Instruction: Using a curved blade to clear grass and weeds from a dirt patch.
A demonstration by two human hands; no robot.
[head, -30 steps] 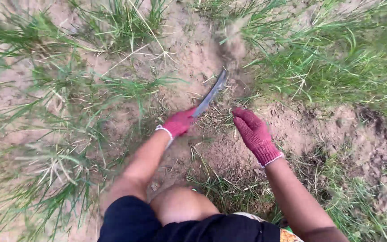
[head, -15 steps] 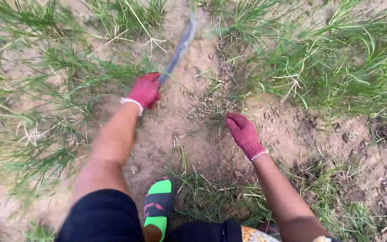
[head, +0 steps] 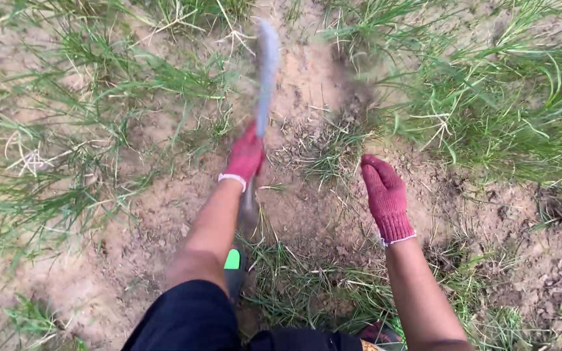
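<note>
While the left hand (head: 245,156) is closed tight round the handle, the long blade (head: 266,71) sticks out toward 12 o'clock over the bare sandy soil (head: 164,214). It's smeared with blur, so this looks like the swing part of a chopping stroke at the grass rather than a pause. The edge isn't touching anything that can be made out.

The right hand (head: 385,195) sits at about 3 o'clock from the left one, well apart from the blade. Its fingers are pressed together and slightly curled, and it's holding nothing. Can't tell if it rests on the dirt or hangs just above it. Both hands wear dark red knit gloves with pale cuffs.

A scrappy low tuft (head: 326,159) lies between the hands, roughly 10 o'clock from the right hand, and it's the nearest grass to the blade's line. Judging from that, any stroke down there would need the blade kept low and angled away from the right hand's fingers, and also clear of the green shoe (head: 232,259) at 6 o'clock from the left hand.

As for the blade itself: grey metal, narrow, a bit wider toward the tip, dull rather than shiny. The blur hides the edge and any curve. Thicker green grass (head: 489,110) stands off at 2 o'clock.
</note>
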